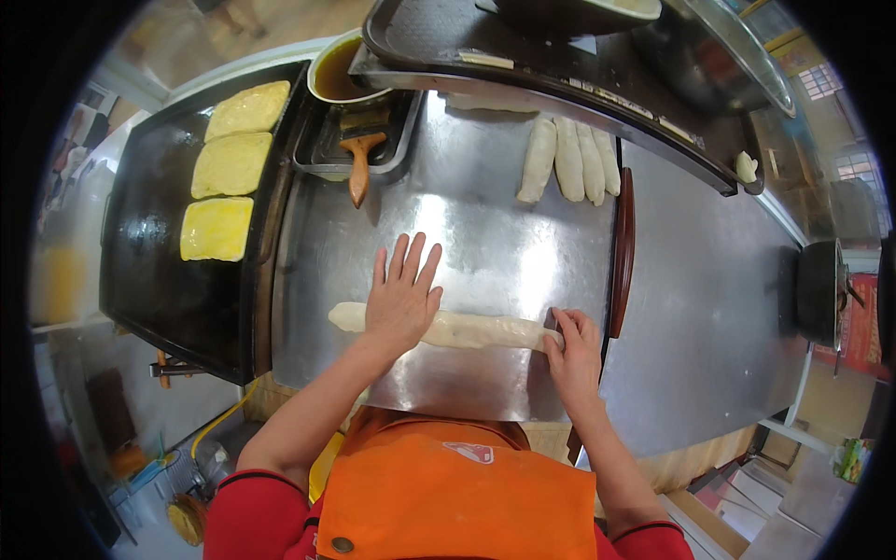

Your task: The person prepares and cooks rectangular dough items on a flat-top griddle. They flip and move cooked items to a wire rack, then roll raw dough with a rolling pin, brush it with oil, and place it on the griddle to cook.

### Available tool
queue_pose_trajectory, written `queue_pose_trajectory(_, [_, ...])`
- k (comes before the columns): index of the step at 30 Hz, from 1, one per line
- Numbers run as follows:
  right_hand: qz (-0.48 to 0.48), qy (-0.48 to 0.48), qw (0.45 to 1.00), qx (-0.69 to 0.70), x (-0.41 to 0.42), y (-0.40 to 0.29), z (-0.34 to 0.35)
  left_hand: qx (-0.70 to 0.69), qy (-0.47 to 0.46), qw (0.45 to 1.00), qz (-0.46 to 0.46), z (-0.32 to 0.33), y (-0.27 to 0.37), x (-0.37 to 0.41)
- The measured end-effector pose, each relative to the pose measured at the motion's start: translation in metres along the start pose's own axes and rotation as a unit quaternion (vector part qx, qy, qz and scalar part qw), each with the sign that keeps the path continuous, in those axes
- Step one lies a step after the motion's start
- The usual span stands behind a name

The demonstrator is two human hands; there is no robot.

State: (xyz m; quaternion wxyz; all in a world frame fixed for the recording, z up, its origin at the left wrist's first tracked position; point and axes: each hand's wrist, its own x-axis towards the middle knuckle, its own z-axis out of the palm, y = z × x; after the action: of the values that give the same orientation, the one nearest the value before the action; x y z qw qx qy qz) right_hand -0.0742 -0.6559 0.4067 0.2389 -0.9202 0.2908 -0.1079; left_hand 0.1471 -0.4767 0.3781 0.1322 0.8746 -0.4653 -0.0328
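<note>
A long, pale dough roll (483, 332) lies crosswise on the steel worktop (462, 266) in front of me. My left hand (402, 308) rests palm down across the roll near its left end, fingers spread and pointing away from me. At the right end, my right hand (575, 343) pinches the dough tip between thumb and fingers. Several finished-looking dough rolls (568, 161) lie side by side at the far right of the worktop, partly under the shelf edge.
On the left, a black griddle (161, 203) carries three flat yellow dough pieces (231, 164). A wooden-handled brush (360, 164) leans in a metal tray (402, 157) beside a bowl of oil (343, 70). A dark red handle (621, 252) borders the worktop's right side; a raised tray (434, 35) overhangs the back.
</note>
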Motion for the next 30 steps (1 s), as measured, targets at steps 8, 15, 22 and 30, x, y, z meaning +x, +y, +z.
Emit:
queue_pose_trajectory(8, [0.190, -0.055, 0.969, 0.151, -0.014, 0.012, -0.002, -0.010, 0.009, 1.000, -0.016, 0.012, 0.011, 0.004])
queue_pose_trajectory(15, [0.155, -0.078, 0.978, 0.111, -0.008, 0.002, -0.001, 0.033, 0.008, 0.999, 0.024, 0.028, 0.038, 0.009])
queue_pose_trajectory(22, [0.260, -0.036, 0.911, 0.317, -0.016, 0.005, 0.010, 0.014, 0.018, 1.000, 0.021, 0.034, 0.041, 0.013])
queue_pose_trajectory(30, [0.150, -0.134, 0.864, 0.462, 0.007, -0.078, 0.023, -0.420, 0.025, 0.899, -0.124, -0.018, 0.027, -0.004])
